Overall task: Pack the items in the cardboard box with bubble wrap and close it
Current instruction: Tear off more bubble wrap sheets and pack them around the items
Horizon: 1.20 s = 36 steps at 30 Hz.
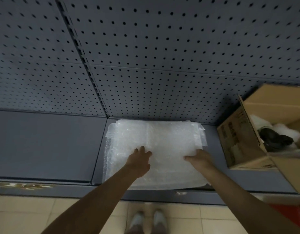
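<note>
A stack of clear bubble wrap sheets (162, 137) lies flat on the grey shelf (44, 142). My left hand (140, 160) rests on top of the stack near its middle, fingers spread and touching the wrap. At the stack's right edge, my right hand (199, 158) has its fingers curled over the top sheet. The open cardboard box (242, 141) stands on the shelf to the right, flaps up. Inside it lie a black item (275, 138) and some white wrap (284, 130).
A grey pegboard wall (162, 56) rises behind the shelf. The shelf's front lip (61, 188) runs above a tiled floor (36, 215), where my shoes (147, 220) show. Something red (291, 213) sits low at the right, under the box.
</note>
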Each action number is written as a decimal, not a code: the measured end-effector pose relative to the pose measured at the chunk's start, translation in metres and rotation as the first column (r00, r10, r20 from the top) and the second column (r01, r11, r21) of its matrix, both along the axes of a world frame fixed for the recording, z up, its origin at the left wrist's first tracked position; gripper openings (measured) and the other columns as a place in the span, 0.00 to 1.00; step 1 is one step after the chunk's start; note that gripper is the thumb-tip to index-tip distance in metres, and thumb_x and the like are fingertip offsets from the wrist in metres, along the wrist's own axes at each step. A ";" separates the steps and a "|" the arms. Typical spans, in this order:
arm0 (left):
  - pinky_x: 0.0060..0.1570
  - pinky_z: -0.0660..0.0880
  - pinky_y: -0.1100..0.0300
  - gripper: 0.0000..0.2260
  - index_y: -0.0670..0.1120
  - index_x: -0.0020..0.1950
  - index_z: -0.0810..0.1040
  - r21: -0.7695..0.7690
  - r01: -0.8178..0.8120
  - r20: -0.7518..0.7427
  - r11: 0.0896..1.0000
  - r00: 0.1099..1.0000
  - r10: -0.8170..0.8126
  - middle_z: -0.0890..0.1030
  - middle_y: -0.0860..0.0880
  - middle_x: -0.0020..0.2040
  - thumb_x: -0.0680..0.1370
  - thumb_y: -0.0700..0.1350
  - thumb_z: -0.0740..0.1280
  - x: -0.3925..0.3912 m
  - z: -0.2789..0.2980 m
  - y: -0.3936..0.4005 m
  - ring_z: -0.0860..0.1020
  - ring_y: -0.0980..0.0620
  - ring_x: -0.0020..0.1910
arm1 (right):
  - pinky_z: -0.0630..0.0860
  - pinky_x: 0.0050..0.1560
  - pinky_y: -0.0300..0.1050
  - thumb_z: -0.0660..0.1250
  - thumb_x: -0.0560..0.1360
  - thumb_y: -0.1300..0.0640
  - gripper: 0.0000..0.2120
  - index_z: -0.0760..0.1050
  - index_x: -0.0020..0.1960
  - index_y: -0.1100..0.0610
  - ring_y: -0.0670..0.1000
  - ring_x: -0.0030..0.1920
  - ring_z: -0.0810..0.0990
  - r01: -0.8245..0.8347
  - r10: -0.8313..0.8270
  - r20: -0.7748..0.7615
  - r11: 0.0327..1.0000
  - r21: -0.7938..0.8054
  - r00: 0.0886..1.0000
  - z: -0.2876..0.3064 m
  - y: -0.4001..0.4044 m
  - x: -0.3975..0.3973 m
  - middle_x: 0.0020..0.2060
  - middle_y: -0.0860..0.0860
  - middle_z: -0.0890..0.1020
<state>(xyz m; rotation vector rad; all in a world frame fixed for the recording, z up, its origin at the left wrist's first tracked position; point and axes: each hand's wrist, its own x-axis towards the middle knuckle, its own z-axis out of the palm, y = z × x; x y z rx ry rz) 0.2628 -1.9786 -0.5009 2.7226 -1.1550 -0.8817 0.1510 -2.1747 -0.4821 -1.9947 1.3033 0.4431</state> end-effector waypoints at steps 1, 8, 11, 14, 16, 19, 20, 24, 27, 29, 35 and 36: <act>0.66 0.70 0.52 0.23 0.50 0.74 0.62 -0.008 0.007 -0.009 1.000 1.000 -0.007 0.63 0.45 0.71 0.80 0.48 0.61 0.000 0.001 0.000 0.66 0.44 0.67 | 0.71 0.60 0.45 0.68 0.75 0.50 0.30 0.65 0.71 0.63 0.59 0.66 0.72 0.008 -0.008 0.014 1.000 -0.024 1.000 0.004 0.002 -0.001 0.68 0.59 0.72; 0.68 0.66 0.55 0.20 0.49 0.73 0.65 -0.196 0.025 -0.208 0.980 0.976 -0.066 0.64 0.48 0.71 0.81 0.46 0.60 -0.010 0.009 -0.001 0.67 0.49 0.68 | 0.76 0.45 0.49 0.65 0.75 0.57 0.17 0.72 0.63 0.58 0.60 0.55 0.76 -0.005 0.154 0.253 0.862 -0.507 0.955 0.051 0.048 -0.006 0.55 0.58 0.78; 0.64 0.70 0.57 0.15 0.48 0.67 0.71 -0.246 -0.107 -0.130 0.963 0.989 0.076 0.70 0.49 0.66 0.80 0.45 0.59 -0.002 0.014 0.011 0.71 0.50 0.62 | 0.75 0.47 0.46 0.66 0.74 0.56 0.16 0.72 0.62 0.54 0.55 0.54 0.76 -0.132 0.304 0.243 0.831 -0.541 0.921 0.067 0.086 0.006 0.54 0.54 0.77; 0.59 0.73 0.55 0.13 0.47 0.63 0.73 -0.163 -0.202 -0.026 0.966 0.979 0.200 0.72 0.47 0.63 0.80 0.43 0.57 0.019 0.023 0.039 0.74 0.48 0.59 | 0.75 0.51 0.45 0.64 0.75 0.55 0.16 0.71 0.62 0.52 0.52 0.57 0.74 -0.280 0.418 0.217 0.836 -0.472 0.882 0.067 0.132 0.021 0.55 0.51 0.76; 0.58 0.73 0.55 0.13 0.45 0.63 0.73 -0.090 -0.237 0.014 0.967 0.971 0.240 0.72 0.46 0.63 0.80 0.42 0.57 0.033 0.029 0.063 0.74 0.47 0.59 | 0.74 0.52 0.44 0.62 0.76 0.55 0.16 0.69 0.63 0.52 0.51 0.59 0.72 -0.355 0.463 0.217 0.846 -0.399 0.859 0.058 0.158 0.031 0.57 0.51 0.75; 0.59 0.74 0.53 0.14 0.44 0.66 0.70 -0.064 -0.308 0.021 0.949 0.951 0.309 0.72 0.44 0.65 0.80 0.41 0.57 0.044 0.036 0.091 0.75 0.46 0.60 | 0.76 0.53 0.45 0.61 0.77 0.55 0.15 0.68 0.63 0.54 0.52 0.59 0.71 -0.428 0.517 0.223 0.834 -0.350 0.826 0.038 0.185 0.046 0.58 0.51 0.74; 0.60 0.74 0.53 0.15 0.44 0.67 0.69 -0.076 -0.321 0.020 0.944 0.946 0.324 0.72 0.45 0.67 0.80 0.40 0.57 0.046 0.037 0.097 0.75 0.46 0.61 | 0.76 0.55 0.45 0.61 0.77 0.54 0.15 0.67 0.63 0.54 0.52 0.60 0.71 -0.455 0.537 0.204 0.823 -0.339 0.819 0.030 0.191 0.049 0.59 0.52 0.74; 0.60 0.74 0.54 0.18 0.45 0.70 0.66 -0.112 -0.302 0.041 0.947 0.951 0.308 0.68 0.46 0.68 0.80 0.41 0.57 0.043 0.032 0.106 0.74 0.46 0.61 | 0.72 0.64 0.48 0.58 0.77 0.42 0.27 0.61 0.71 0.54 0.55 0.69 0.64 -0.601 0.625 0.042 0.765 -0.234 0.779 -0.001 0.207 0.053 0.72 0.54 0.63; 0.58 0.74 0.54 0.17 0.44 0.67 0.65 -0.153 -0.269 0.163 0.951 0.942 0.293 0.67 0.44 0.65 0.79 0.39 0.58 0.036 0.027 0.102 0.73 0.45 0.59 | 0.62 0.71 0.54 0.52 0.75 0.32 0.36 0.54 0.76 0.52 0.58 0.75 0.52 -0.656 0.656 -0.041 0.748 -0.095 0.754 -0.014 0.205 0.050 0.78 0.53 0.50; 0.60 0.71 0.55 0.16 0.44 0.65 0.66 -0.175 -0.212 0.255 0.961 0.933 0.252 0.68 0.44 0.63 0.78 0.38 0.58 0.033 0.024 0.097 0.71 0.45 0.60 | 0.58 0.73 0.56 0.50 0.75 0.31 0.36 0.54 0.76 0.50 0.58 0.76 0.49 -0.687 0.683 -0.074 0.723 -0.069 0.726 -0.015 0.200 0.049 0.78 0.52 0.47; 0.67 0.66 0.52 0.20 0.46 0.72 0.65 -0.077 -0.064 0.034 0.995 0.997 0.067 0.66 0.46 0.70 0.79 0.43 0.59 0.034 0.008 0.088 0.66 0.45 0.68 | 0.65 0.66 0.46 0.62 0.77 0.47 0.17 0.74 0.63 0.52 0.52 0.67 0.67 -0.397 0.493 0.215 0.841 -0.367 0.843 -0.012 0.175 0.050 0.68 0.50 0.71; 0.68 0.65 0.51 0.21 0.46 0.73 0.64 -0.059 -0.058 -0.004 0.997 0.998 0.058 0.64 0.46 0.72 0.80 0.44 0.59 0.033 0.005 0.089 0.64 0.45 0.69 | 0.67 0.65 0.47 0.64 0.76 0.50 0.17 0.73 0.63 0.53 0.53 0.66 0.68 -0.289 0.404 0.239 0.868 -0.403 0.883 -0.012 0.168 0.050 0.66 0.52 0.72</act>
